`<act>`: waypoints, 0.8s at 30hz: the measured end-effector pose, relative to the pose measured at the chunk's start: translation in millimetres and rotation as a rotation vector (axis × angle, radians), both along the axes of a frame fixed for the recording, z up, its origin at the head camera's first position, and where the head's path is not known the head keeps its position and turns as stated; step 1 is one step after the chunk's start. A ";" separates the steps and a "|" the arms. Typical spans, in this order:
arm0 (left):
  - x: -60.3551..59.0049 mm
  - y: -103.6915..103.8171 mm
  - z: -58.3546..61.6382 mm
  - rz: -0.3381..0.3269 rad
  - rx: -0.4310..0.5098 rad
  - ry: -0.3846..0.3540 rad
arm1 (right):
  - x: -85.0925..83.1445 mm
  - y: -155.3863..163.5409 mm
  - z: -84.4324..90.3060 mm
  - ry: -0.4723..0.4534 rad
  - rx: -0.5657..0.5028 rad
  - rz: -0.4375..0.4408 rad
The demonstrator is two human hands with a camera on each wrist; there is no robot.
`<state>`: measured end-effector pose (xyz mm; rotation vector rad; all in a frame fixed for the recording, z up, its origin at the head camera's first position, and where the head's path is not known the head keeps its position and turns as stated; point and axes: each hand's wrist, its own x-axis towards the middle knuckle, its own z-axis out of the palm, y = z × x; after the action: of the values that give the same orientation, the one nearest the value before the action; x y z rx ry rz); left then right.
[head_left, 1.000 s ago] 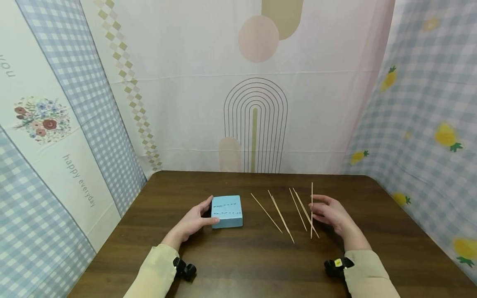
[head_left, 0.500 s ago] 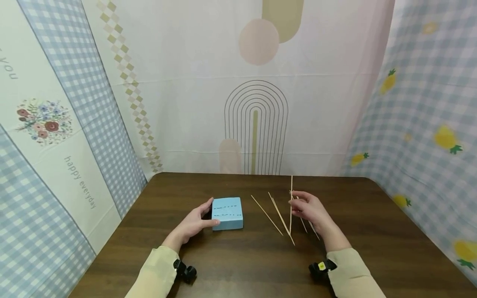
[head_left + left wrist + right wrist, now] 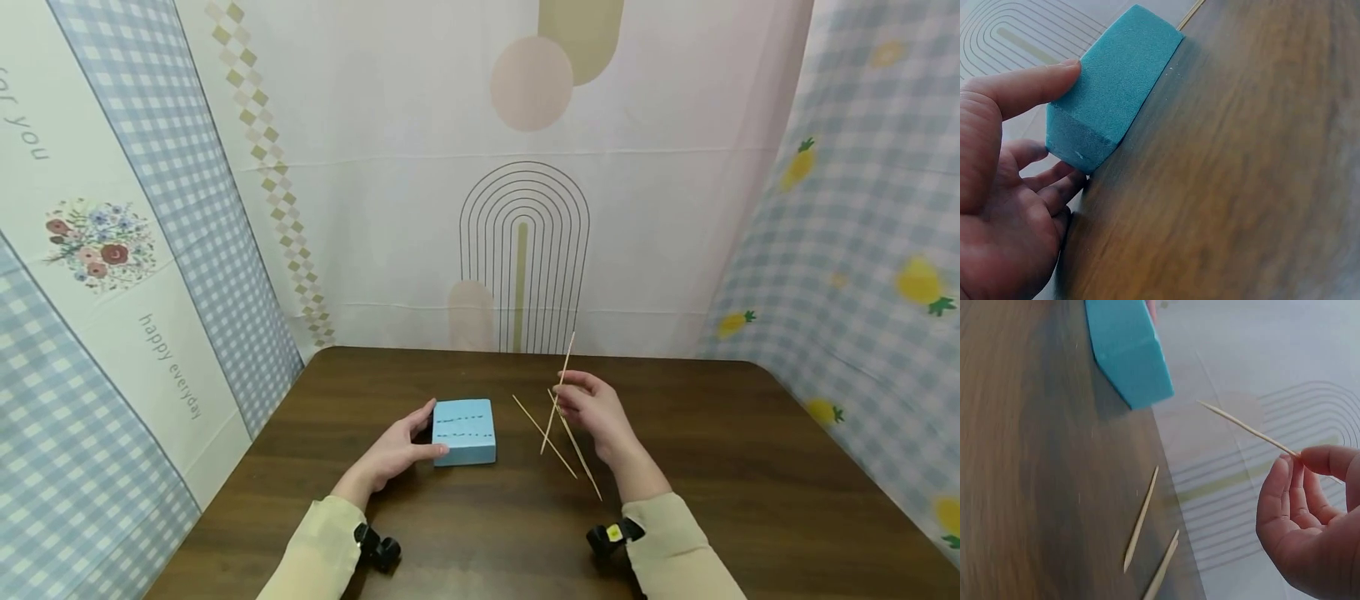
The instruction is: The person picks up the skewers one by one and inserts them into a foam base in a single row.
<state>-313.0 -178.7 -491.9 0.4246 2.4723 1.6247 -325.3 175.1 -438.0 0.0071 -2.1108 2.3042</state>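
The right hand (image 3: 592, 417) pinches one bamboo skewer (image 3: 558, 392) between thumb and fingertips, lifted clear of the counter (image 3: 720, 500). The skewer's long axis runs nearly upright in the head view, its upper end leaning a little away from the person and to the right, its lower end hanging down to the left of the hand, above the skewers lying flat. Just left of this hand and partly under it, two more loose skewers (image 3: 558, 437) lie on the wood, slanting from far-left to near-right, close together.

The left hand (image 3: 397, 450) holds the blue foam block (image 3: 465, 429) from the block's left side, thumb curled along the near edge and fingers round the far side. The block sits flat on the counter, well left of the right hand, and its top carries two rows of small dark marks; no skewer stands in it.

The right wrist view shows what the head view does not: the pointed tip of the held skewer (image 3: 1247, 431) aims toward the block (image 3: 1125, 350), apart from it, and the fingertips (image 3: 1288, 465) meet on the shaft. The left wrist view shows the block's grainy side (image 3: 1116, 87), with the thumb (image 3: 1029, 87) laid flat against it and the fingers tucked behind its corner.
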 end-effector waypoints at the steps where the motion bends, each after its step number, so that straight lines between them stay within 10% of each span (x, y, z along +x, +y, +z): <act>1: 0.0 0.0 0.0 0.000 -0.002 0.001 | 0.1 -3.6 1.1 0.006 -0.008 -0.004; 24: -2.5 1.0 -1.7 0.012 0.000 -0.001 | 8.0 -106.4 7.8 0.300 -0.086 -0.012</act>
<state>-315.5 -177.7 -493.6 0.4096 2.4792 1.6289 -317.3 68.7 -430.3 0.3167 -1.8610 2.2192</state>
